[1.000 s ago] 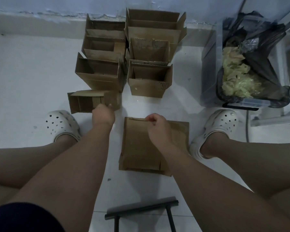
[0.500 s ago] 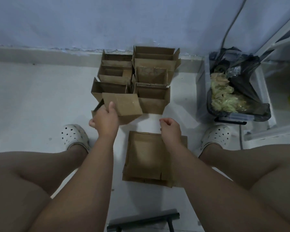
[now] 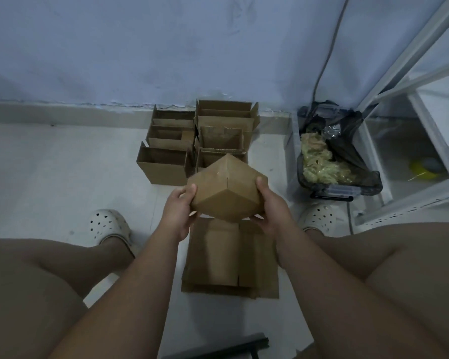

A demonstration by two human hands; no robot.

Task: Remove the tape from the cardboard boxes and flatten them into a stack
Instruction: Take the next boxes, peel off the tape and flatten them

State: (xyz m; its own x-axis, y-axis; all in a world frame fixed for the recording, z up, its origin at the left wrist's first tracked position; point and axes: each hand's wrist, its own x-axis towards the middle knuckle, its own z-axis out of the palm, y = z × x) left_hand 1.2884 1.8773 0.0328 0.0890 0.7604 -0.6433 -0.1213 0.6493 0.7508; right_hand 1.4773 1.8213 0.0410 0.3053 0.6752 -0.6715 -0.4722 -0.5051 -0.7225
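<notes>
Up came the box (image 3: 224, 195): the right hand (image 3: 270, 211) has joined the left hand (image 3: 178, 216) on it, & it's off the floor w/ a corner facing the camera. L to R: white shoe (image 3: 106, 226), open boxes (image 3: 163, 164) by the wall, left fingers curled on the box's left side, flat stack (image 3: 231, 260) on the floor under the box, right fingers curled on its right side, bin (image 3: 292, 141) w/ balled-up tape (image 3: 319, 161).

Blurred yellow object (image 3: 423, 168), maybe tape; box (image 3: 226, 189) hides stack (image 3: 231, 268) far edge
</notes>
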